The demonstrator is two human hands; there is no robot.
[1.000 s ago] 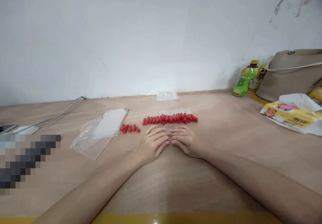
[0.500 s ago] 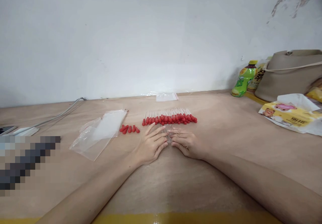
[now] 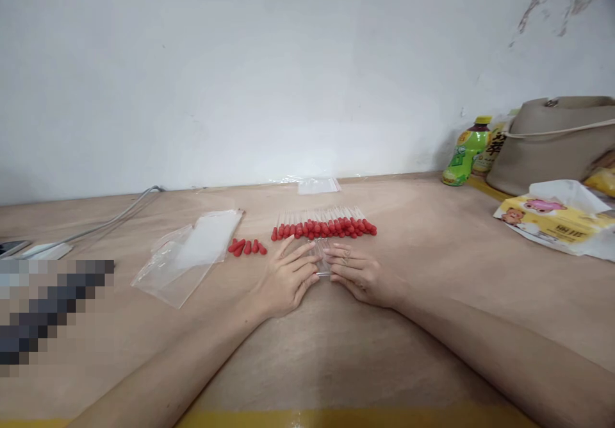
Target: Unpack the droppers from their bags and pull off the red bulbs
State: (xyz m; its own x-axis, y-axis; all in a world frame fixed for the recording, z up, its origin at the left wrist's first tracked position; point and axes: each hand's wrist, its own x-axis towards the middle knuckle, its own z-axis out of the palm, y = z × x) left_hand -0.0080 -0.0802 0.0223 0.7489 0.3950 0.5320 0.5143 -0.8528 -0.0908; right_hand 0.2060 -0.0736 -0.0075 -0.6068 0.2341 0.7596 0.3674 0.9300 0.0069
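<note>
Between my two hands a small bundle of clear thin tubes (image 3: 323, 261) lies on the table, partly hidden under the fingers. My left hand (image 3: 291, 277) rests at its left side, fingers somewhat fanned and tips closed against the tubes. From the right, my right hand (image 3: 358, 274) presses its fingertips and thumb to the other side, its fingers close together. Just beyond the hands runs a row of droppers (image 3: 324, 226) with red rubber bulbs toward me and clear stems pointing to the wall. Several loose red rubber bulbs (image 3: 247, 247) lie left of that row.
Clear plastic bags (image 3: 206, 242) lie at the left, and a small zip bag (image 3: 318, 186) near the wall. A grey cable (image 3: 129, 210) crosses the back left. To the right stand a green bottle (image 3: 464, 152), a beige bag (image 3: 552, 139) and a yellow tissue pack (image 3: 557, 220).
My right hand has shifted slightly right, so the hands are a little farther apart and more of the tubes shows. The droppers and loose bulbs have stayed put.
</note>
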